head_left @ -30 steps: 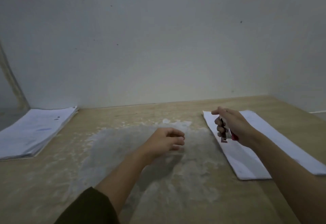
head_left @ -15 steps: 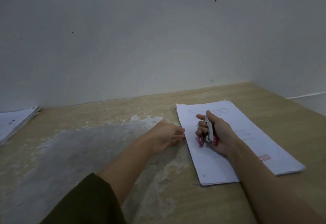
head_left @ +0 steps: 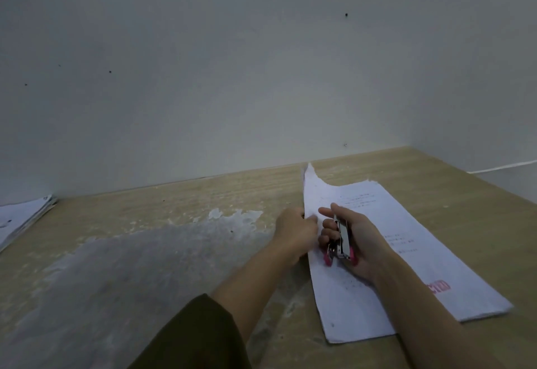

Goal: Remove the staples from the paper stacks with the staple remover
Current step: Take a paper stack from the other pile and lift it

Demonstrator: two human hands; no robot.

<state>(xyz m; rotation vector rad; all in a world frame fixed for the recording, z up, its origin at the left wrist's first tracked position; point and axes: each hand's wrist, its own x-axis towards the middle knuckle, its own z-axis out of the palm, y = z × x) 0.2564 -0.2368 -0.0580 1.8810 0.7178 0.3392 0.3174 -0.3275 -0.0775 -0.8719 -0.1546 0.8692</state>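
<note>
white paper stack (head_left: 406, 252) lies flat, far-left corner lifted.

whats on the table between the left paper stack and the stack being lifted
Nothing: between the far-left paper stack and the stack the left hand lifts, the head view shows only bare, worn tabletop.

The paper stack (head_left: 406, 255) is white with faint dark print and a red stamp (head_left: 439, 286); the staple remover (head_left: 342, 241) is silver metal with pink tips; the table (head_left: 203, 194) is pale wood grain with a large worn grey patch (head_left: 139, 267); the sleeve (head_left: 200, 339) is dark olive; the wall (head_left: 232, 63) is off-white with small dark specks.
</note>
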